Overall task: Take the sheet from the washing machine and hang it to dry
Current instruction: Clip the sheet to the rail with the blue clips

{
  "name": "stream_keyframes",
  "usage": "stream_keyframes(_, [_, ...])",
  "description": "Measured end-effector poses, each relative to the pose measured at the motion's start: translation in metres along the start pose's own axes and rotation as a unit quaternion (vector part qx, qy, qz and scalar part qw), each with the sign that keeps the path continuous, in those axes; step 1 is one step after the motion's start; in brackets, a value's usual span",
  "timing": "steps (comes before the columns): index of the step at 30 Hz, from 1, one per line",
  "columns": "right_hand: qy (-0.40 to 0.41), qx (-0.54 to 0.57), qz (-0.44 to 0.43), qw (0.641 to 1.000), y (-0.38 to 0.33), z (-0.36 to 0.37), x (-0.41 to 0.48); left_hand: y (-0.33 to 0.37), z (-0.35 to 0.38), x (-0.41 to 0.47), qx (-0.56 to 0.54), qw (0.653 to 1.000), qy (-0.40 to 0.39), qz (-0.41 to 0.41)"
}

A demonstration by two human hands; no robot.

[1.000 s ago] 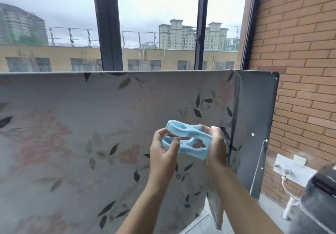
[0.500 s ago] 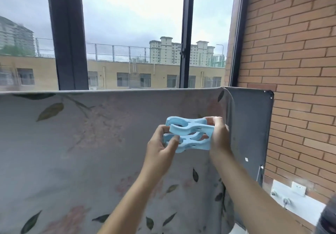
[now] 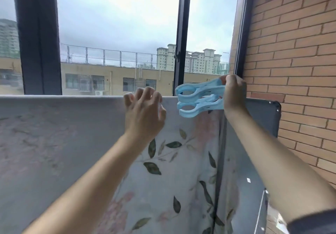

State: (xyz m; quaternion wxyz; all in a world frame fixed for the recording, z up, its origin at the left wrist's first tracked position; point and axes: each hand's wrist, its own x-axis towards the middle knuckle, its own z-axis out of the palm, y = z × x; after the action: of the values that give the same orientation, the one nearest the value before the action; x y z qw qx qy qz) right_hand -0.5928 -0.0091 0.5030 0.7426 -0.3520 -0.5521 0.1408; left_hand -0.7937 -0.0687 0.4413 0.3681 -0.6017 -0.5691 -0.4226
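Balcony bay, brick wall (image 3: 300, 70) on the right, dark window frame (image 3: 179, 33) with a grey sky behind; floral sheet (image 3: 172, 161) already draped over a high rail, its top edge level across the view, its right end hanging just beside a grey panel (image 3: 254, 143). Change noted: half a second ago both hands held the blue pegs (image 3: 198, 100) between them; now the left hand (image 3: 144, 110) has let go and sits in front of the sheet's top edge, fingers loosely curled, apparently empty (some blur there); the right hand (image 3: 234, 95) alone grips both pegs by their tails, raised to rail height near the sheet's right end. Reading: hanging is done, pinning is about to begin. The view has also tipped upward since.
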Motion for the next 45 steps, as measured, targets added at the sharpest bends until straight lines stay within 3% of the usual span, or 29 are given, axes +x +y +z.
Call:
stream_keyframes(3, [-0.043,-0.036,-0.099,0.993,0.002,0.0,0.036,0.01,0.017,0.019,0.071,0.997,-0.001,-0.019])
stream_keyframes(9, [-0.111,-0.125,-0.279,0.945,0.015,-0.001,0.098,0.013,0.043,0.033,0.175,0.981,0.013,-0.083])
stream_keyframes(19, [-0.202,-0.231,-0.391,0.868,0.029,0.019,0.144,0.021,0.054,0.031,0.216,0.968,0.048,-0.119])
stream_keyframes(45, [-0.297,-0.234,-0.415,0.828,0.058,0.059,0.145,0.023,0.056,0.03,0.233,0.96,0.078,-0.132])
